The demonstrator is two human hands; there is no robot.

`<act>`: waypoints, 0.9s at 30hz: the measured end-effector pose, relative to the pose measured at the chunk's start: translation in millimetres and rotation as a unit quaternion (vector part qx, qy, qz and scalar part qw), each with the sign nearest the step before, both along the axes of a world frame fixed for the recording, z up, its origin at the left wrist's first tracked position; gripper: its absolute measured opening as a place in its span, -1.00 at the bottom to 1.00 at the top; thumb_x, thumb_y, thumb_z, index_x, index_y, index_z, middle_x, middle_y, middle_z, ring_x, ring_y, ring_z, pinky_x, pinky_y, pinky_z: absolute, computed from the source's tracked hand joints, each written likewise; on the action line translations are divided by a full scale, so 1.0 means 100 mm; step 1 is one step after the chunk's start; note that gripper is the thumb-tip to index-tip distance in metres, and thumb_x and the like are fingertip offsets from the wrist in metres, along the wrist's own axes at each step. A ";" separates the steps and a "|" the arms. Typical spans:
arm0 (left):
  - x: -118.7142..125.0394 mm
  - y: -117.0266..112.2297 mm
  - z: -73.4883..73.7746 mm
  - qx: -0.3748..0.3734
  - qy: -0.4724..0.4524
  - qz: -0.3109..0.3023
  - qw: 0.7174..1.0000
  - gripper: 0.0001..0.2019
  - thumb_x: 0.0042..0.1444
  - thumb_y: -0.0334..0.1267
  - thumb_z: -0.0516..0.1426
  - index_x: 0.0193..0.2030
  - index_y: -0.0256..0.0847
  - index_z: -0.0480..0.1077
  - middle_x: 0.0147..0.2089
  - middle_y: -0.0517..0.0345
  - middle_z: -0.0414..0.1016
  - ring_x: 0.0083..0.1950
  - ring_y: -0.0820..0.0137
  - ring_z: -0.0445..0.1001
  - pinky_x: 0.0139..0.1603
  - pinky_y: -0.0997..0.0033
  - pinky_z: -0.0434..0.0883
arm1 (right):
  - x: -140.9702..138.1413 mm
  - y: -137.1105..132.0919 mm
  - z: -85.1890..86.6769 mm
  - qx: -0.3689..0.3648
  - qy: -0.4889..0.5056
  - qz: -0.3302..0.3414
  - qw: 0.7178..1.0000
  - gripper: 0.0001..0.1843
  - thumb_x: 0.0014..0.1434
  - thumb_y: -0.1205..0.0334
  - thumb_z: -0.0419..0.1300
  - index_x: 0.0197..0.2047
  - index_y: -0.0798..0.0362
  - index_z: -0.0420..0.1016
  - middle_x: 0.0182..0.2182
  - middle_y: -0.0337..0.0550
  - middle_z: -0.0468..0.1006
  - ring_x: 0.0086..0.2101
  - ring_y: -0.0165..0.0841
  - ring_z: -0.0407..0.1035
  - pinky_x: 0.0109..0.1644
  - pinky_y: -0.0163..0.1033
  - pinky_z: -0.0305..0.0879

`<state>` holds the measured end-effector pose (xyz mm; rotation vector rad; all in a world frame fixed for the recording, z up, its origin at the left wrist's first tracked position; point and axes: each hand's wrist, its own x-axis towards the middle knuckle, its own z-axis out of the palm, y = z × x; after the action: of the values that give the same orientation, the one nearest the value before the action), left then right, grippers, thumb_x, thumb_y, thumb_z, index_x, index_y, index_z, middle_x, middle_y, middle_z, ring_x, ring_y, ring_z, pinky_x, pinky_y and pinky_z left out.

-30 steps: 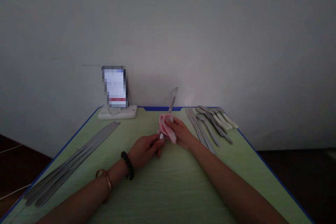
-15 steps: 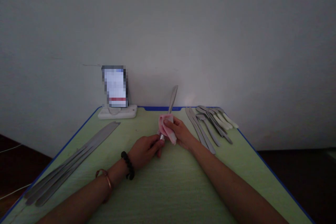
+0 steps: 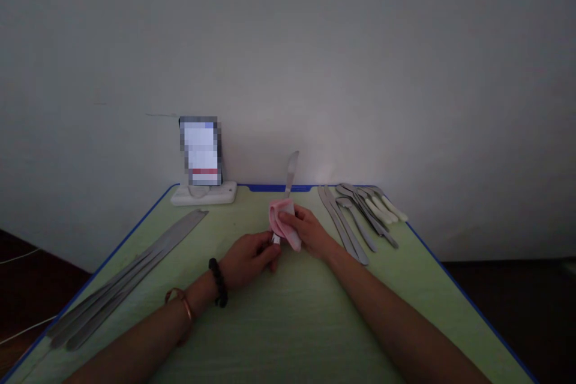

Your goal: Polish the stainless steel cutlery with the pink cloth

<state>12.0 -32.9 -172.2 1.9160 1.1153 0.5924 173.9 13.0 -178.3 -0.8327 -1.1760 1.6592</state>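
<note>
A table knife (image 3: 291,173) points up and away over the middle of the table, its blade rising above the far edge. Its lower end is pinched between the thumb and fingers of my left hand (image 3: 250,257). My right hand (image 3: 311,231) is closed on a folded pink cloth (image 3: 281,219), which wraps around the knife's middle and hides that part of it. Both hands are held close together, with the cloth just above my left fingertips.
Several table knives (image 3: 130,276) lie fanned at the left. On the right rest two knives (image 3: 345,225), a spoon (image 3: 357,222) and more cutlery, some white-handled (image 3: 382,207). A lit phone (image 3: 202,153) stands on a white base (image 3: 204,193) near the wall (image 3: 360,72).
The knife has turned slightly, its blade now showing broader and its tip a little further left. Both hands keep their grips; the view has shifted slightly.
</note>
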 end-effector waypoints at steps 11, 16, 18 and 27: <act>0.03 0.01 0.00 -0.007 0.002 0.057 0.998 -0.58 0.25 0.02 -0.16 -0.43 -0.21 0.30 -0.59 0.23 0.42 -0.51 0.44 0.35 -0.40 0.48 0.26 | 0.00 0.01 -0.02 0.040 -0.034 -0.020 0.998 -0.67 -0.11 0.04 0.32 -0.35 0.10 0.44 -0.51 -0.29 0.37 -0.50 -0.49 0.17 -0.44 -0.36 0.05; 0.03 0.01 0.00 -0.005 0.002 0.051 0.999 -0.59 0.25 -0.01 -0.15 -0.45 -0.20 0.30 -0.59 0.23 0.42 -0.51 0.43 0.36 -0.39 0.47 0.26 | 0.00 0.02 -0.05 0.037 -0.043 -0.015 0.998 -0.65 -0.10 0.03 0.32 -0.32 0.11 0.44 -0.49 -0.28 0.38 -0.49 -0.48 0.18 -0.42 -0.36 0.07; 0.03 0.01 -0.01 -0.013 -0.009 0.054 0.998 -0.57 0.25 0.01 -0.16 -0.44 -0.21 0.31 -0.59 0.22 0.43 -0.52 0.43 0.36 -0.39 0.47 0.27 | 0.00 0.03 -0.06 0.035 -0.043 -0.012 0.998 -0.65 -0.09 0.03 0.31 -0.31 0.11 0.44 -0.48 -0.27 0.38 -0.49 -0.49 0.18 -0.43 -0.36 0.07; 0.06 -0.01 0.02 -0.010 0.010 0.079 0.997 -0.56 0.22 0.02 -0.15 -0.49 -0.20 0.30 -0.62 0.23 0.41 -0.54 0.41 0.36 -0.42 0.47 0.26 | 0.00 0.02 -0.03 0.062 -0.066 -0.012 0.996 -0.66 -0.09 0.04 0.30 -0.31 0.12 0.46 -0.46 -0.26 0.39 -0.47 -0.48 0.19 -0.42 -0.35 0.09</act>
<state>18.0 -33.7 -170.0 1.8314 1.2904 0.6461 174.2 14.7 -181.7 -0.8855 -1.3411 1.5131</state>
